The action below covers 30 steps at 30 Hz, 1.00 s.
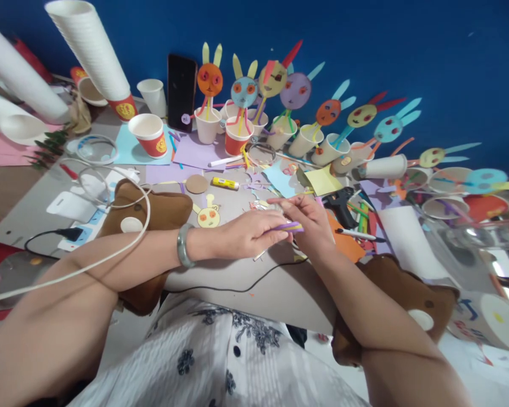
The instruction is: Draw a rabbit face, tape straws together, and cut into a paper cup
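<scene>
My left hand [257, 230], with a bracelet at the wrist, is closed around thin purple and yellow strips [292, 227] whose ends stick out to the right. Close against it, my right hand [310, 221] has its fingers bent toward the left one; a small pale, shiny bit shows by its fingertips, too unclear to name. Left of the hands lies a yellow paper rabbit head [208, 217] with orange eyes. Behind it are a yellow glue stick [225, 183] and a round brown disc [196, 183]. A black glue gun [341, 206] lies right of my right hand.
Paper cups with rabbit heads [210, 79] line the blue wall. A tall cup stack [91, 56], a phone [182, 90] and a red-and-white cup [148, 137] stand at the left back. A white cable [146, 212] crosses my left forearm. Brown cushions [152, 212] lie under both arms.
</scene>
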Motion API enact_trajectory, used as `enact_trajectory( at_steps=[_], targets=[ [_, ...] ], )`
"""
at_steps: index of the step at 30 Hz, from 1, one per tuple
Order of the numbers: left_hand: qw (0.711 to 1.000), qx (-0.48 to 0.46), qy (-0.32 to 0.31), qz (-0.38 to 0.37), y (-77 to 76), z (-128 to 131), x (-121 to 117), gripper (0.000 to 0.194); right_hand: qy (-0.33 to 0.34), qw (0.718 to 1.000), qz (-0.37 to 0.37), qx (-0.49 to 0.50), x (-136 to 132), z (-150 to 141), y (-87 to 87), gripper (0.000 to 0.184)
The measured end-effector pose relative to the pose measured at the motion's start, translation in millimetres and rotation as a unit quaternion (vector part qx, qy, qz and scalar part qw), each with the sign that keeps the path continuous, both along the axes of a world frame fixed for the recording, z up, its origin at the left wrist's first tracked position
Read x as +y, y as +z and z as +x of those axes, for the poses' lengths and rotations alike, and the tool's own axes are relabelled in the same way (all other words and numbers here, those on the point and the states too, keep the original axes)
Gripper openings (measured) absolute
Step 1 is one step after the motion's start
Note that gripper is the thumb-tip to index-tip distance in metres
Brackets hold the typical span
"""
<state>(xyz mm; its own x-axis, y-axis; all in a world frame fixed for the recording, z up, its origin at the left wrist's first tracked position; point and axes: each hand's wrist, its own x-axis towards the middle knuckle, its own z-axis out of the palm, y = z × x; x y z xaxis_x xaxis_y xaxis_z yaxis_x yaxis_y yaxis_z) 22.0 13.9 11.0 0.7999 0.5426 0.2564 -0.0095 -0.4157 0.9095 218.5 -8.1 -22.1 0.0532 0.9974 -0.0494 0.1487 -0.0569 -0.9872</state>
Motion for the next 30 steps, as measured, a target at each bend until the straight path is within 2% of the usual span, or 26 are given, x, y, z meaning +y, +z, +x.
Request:
enact_trajectory(
  at_steps=[4, 8, 10, 13, 17, 20, 26, 30],
  targets=[
    [0.995, 0.026, -0.045, 0.088, -3.5, 1, 0, 0.032, 0.004, 1.000, -0.020, 0.018, 2, 2, 3.2, 0.034],
    [0.991, 0.048, -0.076, 0.096, -1.3, 0, -1, 0.032, -0.017, 1.000, -0.018, 0.018, 6, 7, -2.2, 0.038],
    [0.996, 0.037, -0.066, 0.048, 2.1, -1, -2, 0.032, -0.026, 0.999, 0.007, -0.016, 7, 9, -4.1, 0.039],
    [0.995, 0.018, -0.053, -0.078, 6.2, -3, -4, 0.030, -0.044, 0.997, 0.037, -0.042, 6, 9, -3.5, 0.039],
    [0.970, 0.016, -0.028, -0.240, 8.3, -2, -4, 0.030, -0.057, 0.998, 0.033, 0.006, 5, 8, 3.6, 0.036],
    [0.947, -0.006, -0.010, -0.322, 12.0, -1, -3, 0.029, -0.091, 0.994, 0.047, 0.031, 6, 10, 11.5, 0.033],
    [0.919, -0.021, 0.064, -0.390, 20.2, -2, 4, 0.028, -0.102, 0.987, 0.091, 0.088, 10, 18, 26.5, 0.035],
    [0.918, -0.047, 0.108, -0.380, 22.3, -1, 9, 0.027, -0.085, 0.991, 0.060, 0.080, 6, 24, 36.7, 0.035]
  ],
)
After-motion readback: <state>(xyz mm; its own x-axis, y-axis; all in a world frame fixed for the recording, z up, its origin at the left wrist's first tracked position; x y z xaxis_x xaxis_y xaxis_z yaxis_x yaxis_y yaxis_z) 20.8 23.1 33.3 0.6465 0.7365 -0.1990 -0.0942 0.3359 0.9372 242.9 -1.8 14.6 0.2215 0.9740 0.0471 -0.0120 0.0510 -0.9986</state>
